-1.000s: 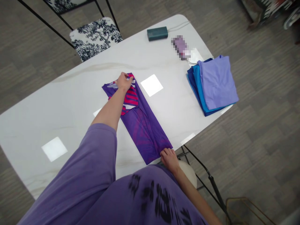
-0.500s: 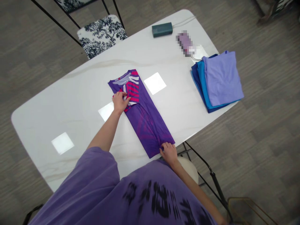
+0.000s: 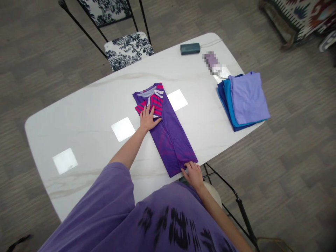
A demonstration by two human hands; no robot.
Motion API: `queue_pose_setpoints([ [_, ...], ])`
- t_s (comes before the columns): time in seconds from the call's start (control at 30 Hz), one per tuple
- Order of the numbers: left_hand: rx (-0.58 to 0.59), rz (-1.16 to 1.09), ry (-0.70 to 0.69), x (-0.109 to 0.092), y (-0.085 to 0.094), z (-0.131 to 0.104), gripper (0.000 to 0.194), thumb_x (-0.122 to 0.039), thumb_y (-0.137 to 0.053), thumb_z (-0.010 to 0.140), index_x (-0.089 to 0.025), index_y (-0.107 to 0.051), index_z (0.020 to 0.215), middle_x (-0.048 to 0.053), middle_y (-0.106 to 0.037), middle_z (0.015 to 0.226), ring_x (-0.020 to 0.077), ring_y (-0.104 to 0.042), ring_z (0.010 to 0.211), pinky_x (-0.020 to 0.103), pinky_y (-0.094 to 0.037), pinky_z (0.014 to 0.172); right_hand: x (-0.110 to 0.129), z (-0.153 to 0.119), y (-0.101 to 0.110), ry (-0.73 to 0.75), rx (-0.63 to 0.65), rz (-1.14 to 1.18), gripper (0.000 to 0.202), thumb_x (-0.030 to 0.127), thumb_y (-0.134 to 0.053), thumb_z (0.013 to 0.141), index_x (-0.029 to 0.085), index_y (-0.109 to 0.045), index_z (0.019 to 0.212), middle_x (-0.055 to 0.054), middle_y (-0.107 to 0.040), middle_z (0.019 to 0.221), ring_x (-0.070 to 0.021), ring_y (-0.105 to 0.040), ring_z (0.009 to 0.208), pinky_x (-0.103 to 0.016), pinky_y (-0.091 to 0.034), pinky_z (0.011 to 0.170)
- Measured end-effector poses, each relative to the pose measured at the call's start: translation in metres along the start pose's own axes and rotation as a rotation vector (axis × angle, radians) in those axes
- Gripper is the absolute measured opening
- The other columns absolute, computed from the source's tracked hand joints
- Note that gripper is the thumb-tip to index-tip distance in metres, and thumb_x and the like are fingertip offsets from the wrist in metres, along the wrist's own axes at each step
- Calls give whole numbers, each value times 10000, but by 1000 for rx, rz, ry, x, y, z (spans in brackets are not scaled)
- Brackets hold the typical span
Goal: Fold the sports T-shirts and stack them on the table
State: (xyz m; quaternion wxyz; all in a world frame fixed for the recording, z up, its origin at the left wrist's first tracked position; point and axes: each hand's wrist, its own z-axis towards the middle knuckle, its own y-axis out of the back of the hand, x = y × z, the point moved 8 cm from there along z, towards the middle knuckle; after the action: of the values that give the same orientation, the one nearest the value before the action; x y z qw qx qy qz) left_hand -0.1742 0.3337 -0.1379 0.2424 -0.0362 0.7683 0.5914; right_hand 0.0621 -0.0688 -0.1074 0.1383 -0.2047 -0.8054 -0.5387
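A purple T-shirt [image 3: 173, 140] with pink-and-white striped sleeves lies folded into a long strip across the white table, collar at the far end. My left hand [image 3: 148, 120] rests flat on the upper part, over the folded sleeve, fingers spread. At the near hem, my right hand [image 3: 193, 174] has its fingers curled over the right corner of the cloth, with the thumb near the edge. What the fingertips do under the hem is partly hidden.
A stack of folded clothes [image 3: 248, 99], lavender on top of blues, sits at the table's right end. Beyond it are a blurred-out purple item [image 3: 211, 62] with a cable and a dark green box [image 3: 190, 48]. A patterned chair [image 3: 128, 49] stands behind the white table [image 3: 78, 129].
My left hand has gone from gathered fingers at the sleeve to lying spread on the shirt. My right hand remains at the hem. The whole view has shifted a little.
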Motion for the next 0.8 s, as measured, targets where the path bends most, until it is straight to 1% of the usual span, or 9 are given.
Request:
queue_pose_setpoints([
  [0.07, 7, -4, 9, 6, -3, 0, 1088, -761, -671, 946, -207, -323, 1816, 183, -152, 1904, 453, -24, 1766, 656, -50, 1393, -8, 3, 8, -45, -47, 9, 380, 471, -531, 1104, 334, -669, 1430, -140, -709, 1387, -371, -663, 1239, -517, -496, 1062],
  [0.17, -45, -24, -27, 4, 5, -3, 1079, -758, -695, 941, -225, -343, 1811, 166, -122, 1912, 454, 28, 1767, 672, -17, 1393, -20, 9, 15, -103, -88, -19, 576, 461, -558, 1063, 337, -539, 1626, -173, -586, 1593, -409, -596, 1404, -557, -494, 1168],
  [0.27, -117, -55, -91, -15, 13, -33, 919, -680, -655, 1006, -253, -410, 1781, 156, -212, 1886, 426, -71, 1764, 642, -71, 1406, -26, 11, 16, -115, -55, -62, 642, 438, -619, 1004, 315, -542, 1629, -193, -535, 1627, -434, -555, 1444, -576, -482, 1212],
  [0.37, -168, -138, 74, -28, 6, -102, 825, -621, -632, 1030, -191, -475, 1716, 241, -402, 1750, 430, -337, 1663, 621, -276, 1359, -26, 13, 22, -112, -49, -67, 636, 463, -664, 965, 306, -577, 1575, -199, -542, 1596, -435, -557, 1419, -564, -471, 1228],
  [0.43, -184, -223, 332, -26, -8, -167, 809, -634, -625, 1017, -146, -496, 1649, 279, -505, 1625, 435, -471, 1557, 629, -380, 1300, -31, 15, 33, -182, -92, -37, 608, 512, -651, 965, 276, -586, 1522, -216, -573, 1533, -434, -581, 1384, -556, -471, 1223],
  [0.5, -101, -310, 558, -28, -30, -236, 691, -664, -594, 1008, -186, -580, 1507, 261, -583, 1503, 432, -543, 1490, 640, -424, 1264, -39, 19, 44, -292, -115, 14, 523, 541, -598, 984, 253, -605, 1420, -228, -613, 1437, -436, -612, 1346, -561, -482, 1192],
  [0.6, -22, -381, 619, -54, -50, -316, 414, -639, -626, 964, -281, -699, 1158, 212, -704, 1222, 437, -693, 1271, 642, -520, 1124, -42, 30, 55, -344, -57, 79, 298, 501, -575, 965, 276, -634, 1150, -197, -670, 1283, -442, -654, 1281, -574, -498, 1113],
  [0.7, 18, -467, 652, -87, -61, -362, 289, -612, -726, 844, -336, -644, 860, 160, -720, 1028, 446, -756, 1116, 659, -542, 1040, -34, 40, 64, -254, 32, 130, 139, 429, -599, 903, 298, -564, 936, -114, -714, 1064, -403, -714, 1128, -530, -525, 1026],
  [0.8, 15, -585, 735, -119, -66, -381, 375, -649, -740, 758, -331, -542, 737, 137, -705, 913, 464, -781, 1033, 692, -545, 1012, -27, 39, 74, -164, 119, 213, 103, 382, -566, 886, 319, -508, 944, -26, -695, 883, -333, -749, 934, -447, -560, 908],
])
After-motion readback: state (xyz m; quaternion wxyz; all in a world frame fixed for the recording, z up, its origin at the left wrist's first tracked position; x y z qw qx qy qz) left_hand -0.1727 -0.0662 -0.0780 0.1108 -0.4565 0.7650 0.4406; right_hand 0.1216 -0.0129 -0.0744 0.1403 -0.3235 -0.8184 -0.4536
